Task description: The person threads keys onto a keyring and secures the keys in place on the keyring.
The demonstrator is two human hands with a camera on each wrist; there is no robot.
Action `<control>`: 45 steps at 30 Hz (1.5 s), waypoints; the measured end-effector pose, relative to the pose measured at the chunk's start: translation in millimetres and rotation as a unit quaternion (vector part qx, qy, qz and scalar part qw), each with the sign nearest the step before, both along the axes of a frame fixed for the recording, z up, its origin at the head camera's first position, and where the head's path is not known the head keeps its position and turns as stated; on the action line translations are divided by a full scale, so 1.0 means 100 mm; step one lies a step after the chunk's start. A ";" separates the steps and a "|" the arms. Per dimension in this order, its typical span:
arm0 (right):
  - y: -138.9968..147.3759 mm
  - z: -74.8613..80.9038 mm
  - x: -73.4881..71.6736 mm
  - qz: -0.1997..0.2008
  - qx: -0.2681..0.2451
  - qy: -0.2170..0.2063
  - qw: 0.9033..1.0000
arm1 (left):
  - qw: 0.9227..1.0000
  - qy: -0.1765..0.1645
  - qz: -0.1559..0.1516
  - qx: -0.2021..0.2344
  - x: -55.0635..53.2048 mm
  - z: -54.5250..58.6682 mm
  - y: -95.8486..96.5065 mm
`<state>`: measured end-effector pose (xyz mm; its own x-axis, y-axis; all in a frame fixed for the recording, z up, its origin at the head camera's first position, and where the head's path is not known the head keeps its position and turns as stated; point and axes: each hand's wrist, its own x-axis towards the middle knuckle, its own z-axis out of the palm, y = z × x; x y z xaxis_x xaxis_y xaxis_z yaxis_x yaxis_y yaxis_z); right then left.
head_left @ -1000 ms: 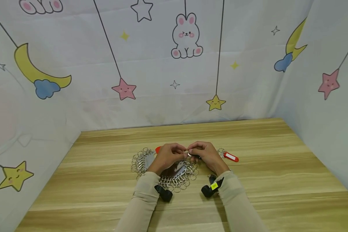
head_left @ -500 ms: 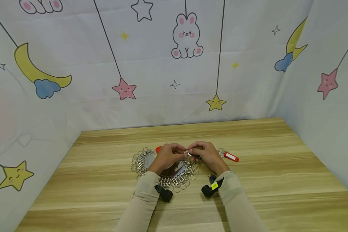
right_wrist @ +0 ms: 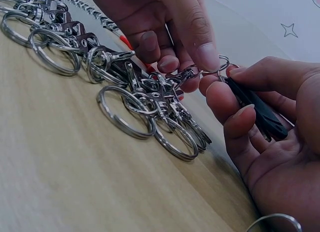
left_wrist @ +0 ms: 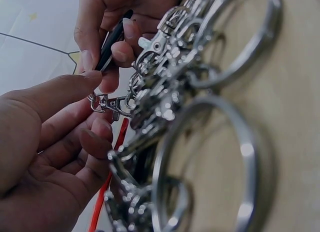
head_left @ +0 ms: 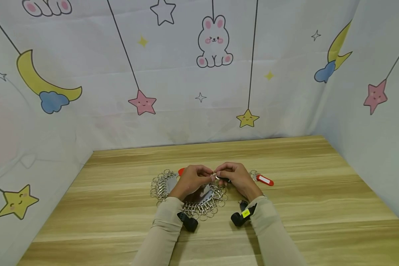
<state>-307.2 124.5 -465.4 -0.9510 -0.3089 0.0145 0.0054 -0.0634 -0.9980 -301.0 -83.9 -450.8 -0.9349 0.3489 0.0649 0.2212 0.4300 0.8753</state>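
My left hand [head_left: 193, 180] pinches a split key ring [right_wrist: 223, 63] between thumb and fingers. That ring hangs from a small silver swivel clasp [left_wrist: 107, 103] at the edge of a round metal plate [head_left: 171, 183]. Many more clasps and rings [right_wrist: 127, 112] fringe the plate, which lies under my hands. My right hand [head_left: 236, 179] grips a slim black piece [right_wrist: 257, 109] with a bit of metal at its lower end; its upper end meets the pinched ring. I cannot tell what kind of thing it is. Both hands' fingertips are close together.
A red key tag [head_left: 265, 180] with a white label lies right of my right hand, with a small ring and metal pieces [head_left: 253, 173]. Something red [head_left: 181, 171] shows behind my left hand. The wooden table [head_left: 119, 221] meets a patterned white cloth [head_left: 173, 125] behind.
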 end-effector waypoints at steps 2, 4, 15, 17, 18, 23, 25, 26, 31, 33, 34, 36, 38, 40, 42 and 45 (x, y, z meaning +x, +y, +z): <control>0.00 0.00 0.00 0.001 0.001 0.000 1.000 | 1.000 0.002 0.001 -0.003 0.00 0.00 0.00; 0.00 0.01 -0.01 0.001 0.001 0.001 1.000 | 1.000 0.005 0.003 -0.006 0.00 0.01 -0.01; 0.00 0.02 -0.02 0.005 -0.001 -0.004 1.000 | 1.000 0.008 0.007 -0.006 -0.01 0.00 -0.01; 0.00 0.01 -0.02 0.005 -0.001 -0.004 1.000 | 1.000 0.007 0.008 -0.007 -0.01 0.00 -0.01; 0.00 0.00 -0.02 0.005 -0.001 -0.004 1.000 | 1.000 0.007 0.009 -0.005 -0.01 0.00 -0.01; 0.01 0.00 -0.01 0.006 -0.001 -0.002 1.000 | 1.000 0.003 0.011 -0.001 -0.01 0.00 0.00; 0.01 0.00 0.00 0.008 -0.005 0.001 1.000 | 1.000 -0.001 0.011 0.000 -0.01 0.00 0.00; 0.01 0.00 0.00 0.009 -0.007 0.003 1.000 | 1.000 -0.003 0.012 0.000 -0.01 0.00 0.00; 0.01 0.00 -0.01 0.011 -0.011 0.011 1.000 | 1.000 -0.006 0.013 -0.002 0.00 0.00 0.00; 0.00 -0.01 -0.01 0.009 -0.007 0.010 1.000 | 1.000 -0.005 0.013 -0.004 0.01 0.00 0.00; 0.00 -0.01 0.00 0.008 -0.004 0.010 1.000 | 1.000 -0.006 0.014 -0.006 0.01 0.00 0.00; 0.00 -0.01 0.00 0.006 0.002 0.010 1.000 | 1.000 -0.007 0.015 -0.009 0.00 -0.01 0.00; 0.00 -0.01 0.00 0.005 0.007 0.011 1.000 | 1.000 -0.008 0.016 -0.011 0.00 -0.01 -0.01; 0.01 0.00 0.01 0.005 0.011 0.013 1.000 | 1.000 -0.007 0.016 -0.012 0.01 -0.01 -0.01; 0.01 -0.01 0.01 0.006 0.012 0.014 1.000 | 1.000 -0.005 0.015 -0.013 0.01 -0.01 -0.01; 0.01 -0.01 0.01 0.012 0.010 0.019 1.000 | 1.000 0.002 0.012 -0.014 0.01 -0.01 -0.02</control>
<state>-306.1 125.6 -466.1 -0.9423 -0.3319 0.0432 -0.0307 -0.0429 -0.9986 -299.9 -85.4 -451.5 -0.9426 0.3285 0.0600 0.2150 0.4596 0.8617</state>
